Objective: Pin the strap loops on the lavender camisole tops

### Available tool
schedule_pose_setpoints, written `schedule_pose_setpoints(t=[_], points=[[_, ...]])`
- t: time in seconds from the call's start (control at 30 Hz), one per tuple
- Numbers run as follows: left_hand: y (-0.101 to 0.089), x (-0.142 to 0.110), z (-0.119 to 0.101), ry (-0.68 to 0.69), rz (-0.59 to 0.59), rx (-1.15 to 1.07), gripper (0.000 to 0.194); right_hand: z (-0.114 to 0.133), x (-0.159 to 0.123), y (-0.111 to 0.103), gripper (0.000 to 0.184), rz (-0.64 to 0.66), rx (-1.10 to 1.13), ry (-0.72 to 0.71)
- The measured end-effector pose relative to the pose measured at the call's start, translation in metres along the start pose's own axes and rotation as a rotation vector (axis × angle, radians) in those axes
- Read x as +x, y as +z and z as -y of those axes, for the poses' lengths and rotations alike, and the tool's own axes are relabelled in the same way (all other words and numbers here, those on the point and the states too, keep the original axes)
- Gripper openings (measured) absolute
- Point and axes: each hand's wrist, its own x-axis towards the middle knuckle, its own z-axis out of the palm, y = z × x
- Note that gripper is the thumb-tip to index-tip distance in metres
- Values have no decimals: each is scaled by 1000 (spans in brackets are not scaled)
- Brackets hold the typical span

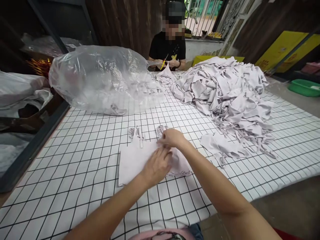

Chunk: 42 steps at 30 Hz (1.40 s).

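The left hand (158, 165) covers part of the pale garment (135, 158); the palm side of the right hand (173, 137) is hidden, so its grip cannot be told. The 2 forearms (120, 204) run off the near edge. Film blurs the contents of the clear bag (100, 71), far left. The right edge cuts off the green basin (301, 88).

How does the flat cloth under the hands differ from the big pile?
The flat cloth is low and mostly smooth; the pile is crumpled and heaped high. The flat cloth covers a small area; the pile spreads much wider. Both look pale and lie on the gridded tabletop.
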Motion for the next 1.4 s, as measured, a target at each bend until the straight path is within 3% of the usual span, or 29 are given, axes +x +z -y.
schedule_pose_setpoints(t=[0.13, 0.33, 0.47, 0.57, 0.67, 0.83, 0.9, 1.0, 1.07, 1.13, 1.27, 1.4], points=[[17, 11, -1, 26, 64, -59, 54, 7, 20, 12, 16, 41, -1, 82], [14, 6, 4, 30, 111, -95, 59, -17, 22, 10, 4, 54, 293, 42], [15, 6, 3, 24, 106, -98, 60, -21, 20, 2, 14, 49, 457, 20], [13, 7, 3, 28, 109, -107, 59, -14, 14, 4, 28, 35, 308, 45], [11, 8, 3, 28, 121, -120, 59, -7, 10, 11, 22, -4, 109, 95], [11, 8, 2, 22, 123, -98, 59, -11, 14, 17, 13, 31, 226, 88], [11, 8, 2, 20, 130, -87, 60, -17, 17, 17, 9, 81, 370, 62], [12, 8, 2, 12, 147, -82, 61, -27, 25, 12, 15, 129, 840, 27], [12, 8, 2, 10, 161, -81, 60, -32, 35, 3, 20, 88, 1128, 25], [13, 8, 3, 14, 169, -79, 59, -36, 49, -10, 22, 31, 1221, 24], [13, 8, 4, 21, 171, -72, 59, -40, 75, -35, 20, 172, 1115, -66], [14, 9, 5, 38, 182, -61, 59, -39, 94, -40, 17, 317, 898, -237]])
